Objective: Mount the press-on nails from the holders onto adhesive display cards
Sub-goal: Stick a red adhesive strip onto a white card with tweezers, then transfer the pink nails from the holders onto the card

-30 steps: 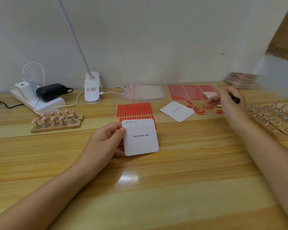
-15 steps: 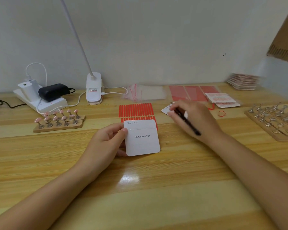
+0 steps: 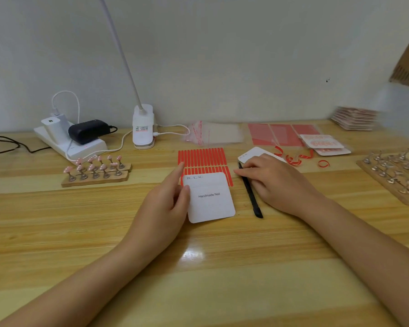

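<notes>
Left hand (image 3: 168,199) holds the white display card (image 3: 210,199) printed "Handmade Nail" at its left edge, thumb on the face, other fingers behind; forefinger extended toward the red adhesive strips (image 3: 202,158). Card sits low over the wooden table (image 3: 198,291), covering the near part of the lower strip row. Right hand (image 3: 276,182) rests palm-down just right of the card, fingers loosely curled, tips pointing left; black pen-like tool (image 3: 250,193) lies along the table at its fingertips; cannot tell whether the fingers grip it or only touch it. Right hand partly hides a second white card (image 3: 252,154) behind it. Pink press-on nails (image 3: 93,162) stand on stems in a wooden holder (image 3: 95,181), well left of the card, untouched. Far right: a wooden board of bare metal stands (image 3: 392,171). Back row along the wall: power strip with chargers (image 3: 71,138), lamp base (image 3: 143,126), clear bags (image 3: 214,133), red sheets (image 3: 279,134), finished packets (image 3: 324,142), stacked cards (image 3: 354,119). Curled red backing scraps (image 3: 295,159) lie near the packets.
</notes>
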